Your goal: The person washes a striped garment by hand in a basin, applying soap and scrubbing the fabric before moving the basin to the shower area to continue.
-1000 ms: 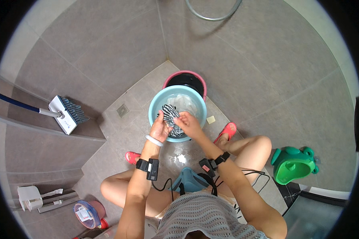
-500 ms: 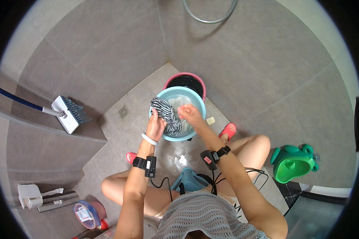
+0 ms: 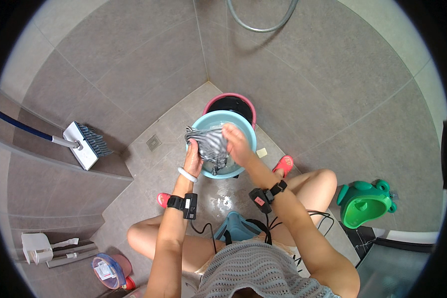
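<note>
Around the frame's centre, the left hand (image 3: pixel 194 160) has its grip on the striped cloth (image 3: pixel 206 142), and the right hand (image 3: pixel 238 147), blurred, pinches its right edge. Half a second ago the cloth drooped narrower from the left alone; now it spreads between both, a two-handed hold over the blue basin (image 3: pixel 252 130), the pink tub (image 3: pixel 228 95) just beyond.
</note>
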Motion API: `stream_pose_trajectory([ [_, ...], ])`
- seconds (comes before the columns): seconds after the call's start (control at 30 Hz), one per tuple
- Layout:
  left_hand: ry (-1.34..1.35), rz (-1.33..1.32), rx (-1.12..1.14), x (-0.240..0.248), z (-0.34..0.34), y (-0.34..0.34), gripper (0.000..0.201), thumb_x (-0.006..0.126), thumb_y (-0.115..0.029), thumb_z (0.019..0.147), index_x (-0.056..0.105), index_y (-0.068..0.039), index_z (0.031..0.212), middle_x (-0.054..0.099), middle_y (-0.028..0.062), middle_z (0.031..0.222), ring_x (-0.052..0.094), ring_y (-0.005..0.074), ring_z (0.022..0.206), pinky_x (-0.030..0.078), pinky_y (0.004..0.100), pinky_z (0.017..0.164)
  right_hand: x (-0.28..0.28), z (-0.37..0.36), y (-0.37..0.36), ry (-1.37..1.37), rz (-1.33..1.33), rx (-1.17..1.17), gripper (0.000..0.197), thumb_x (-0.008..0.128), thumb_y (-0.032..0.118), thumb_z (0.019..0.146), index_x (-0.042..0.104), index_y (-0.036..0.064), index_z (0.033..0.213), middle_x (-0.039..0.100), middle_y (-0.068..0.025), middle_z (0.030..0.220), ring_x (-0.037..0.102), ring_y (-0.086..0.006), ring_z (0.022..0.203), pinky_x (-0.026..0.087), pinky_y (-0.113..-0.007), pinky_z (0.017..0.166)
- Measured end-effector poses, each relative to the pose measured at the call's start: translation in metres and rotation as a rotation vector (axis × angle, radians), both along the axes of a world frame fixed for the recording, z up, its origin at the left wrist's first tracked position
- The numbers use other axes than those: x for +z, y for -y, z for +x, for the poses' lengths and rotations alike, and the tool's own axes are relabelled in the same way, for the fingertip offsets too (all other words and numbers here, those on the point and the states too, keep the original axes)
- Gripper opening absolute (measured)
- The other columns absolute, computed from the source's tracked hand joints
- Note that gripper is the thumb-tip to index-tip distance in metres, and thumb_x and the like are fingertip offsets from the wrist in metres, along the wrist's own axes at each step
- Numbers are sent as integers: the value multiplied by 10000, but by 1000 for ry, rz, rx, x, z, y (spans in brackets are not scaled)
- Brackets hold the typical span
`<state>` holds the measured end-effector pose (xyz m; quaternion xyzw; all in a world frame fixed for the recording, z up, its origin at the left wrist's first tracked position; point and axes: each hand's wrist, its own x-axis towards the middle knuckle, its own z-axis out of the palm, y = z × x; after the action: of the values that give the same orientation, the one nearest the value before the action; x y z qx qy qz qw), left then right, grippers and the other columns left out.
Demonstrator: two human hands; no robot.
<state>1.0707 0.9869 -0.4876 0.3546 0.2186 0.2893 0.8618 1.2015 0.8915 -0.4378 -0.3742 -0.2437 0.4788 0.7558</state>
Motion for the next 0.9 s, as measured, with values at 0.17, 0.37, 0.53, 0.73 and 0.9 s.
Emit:
stream_pose_trajectory([
  [0.17,-339,311,-195,5,-17,-13,377,581,-300,874,526,-111,1195,562,-87,781,419,0,577,295,159,487,-10,73,11,-330,-150,-359,140,503,191,912,556,61,908,604,-31,803,590,-136,709,490,-259,646],
  [0.37,-518,536,-261,4,-51,-50,360,710,-123,748,614,-80,1092,631,-18,863,517,42,666,369,176,540,-27,87,22,453,-235,-446,162,560,84,864,562,38,1020,609,-49,909,567,-92,759,463,-239,680],
  [0.53,-987,775,-193,34,-53,-58,152,727,-106,697,685,-32,823,643,84,781,577,107,746,455,242,655,18,62,43,1271,-434,85,165,647,181,803,663,87,937,621,-93,1025,616,-200,873,470,-275,759],
  [0.73,-610,736,-102,-4,-61,-69,240,617,-221,827,641,-36,979,621,59,928,554,150,881,425,276,794,-47,83,39,1569,-572,165,194,643,236,795,666,71,895,620,-77,990,584,-195,937,462,-287,775],
  [0.9,278,-383,-195,-11,-38,-33,483,398,-375,927,457,-5,1233,513,126,1241,461,257,1167,327,411,1003,-69,29,17,290,-242,-199,268,577,160,820,563,6,1038,589,-50,924,548,-148,873,437,-290,755],
])
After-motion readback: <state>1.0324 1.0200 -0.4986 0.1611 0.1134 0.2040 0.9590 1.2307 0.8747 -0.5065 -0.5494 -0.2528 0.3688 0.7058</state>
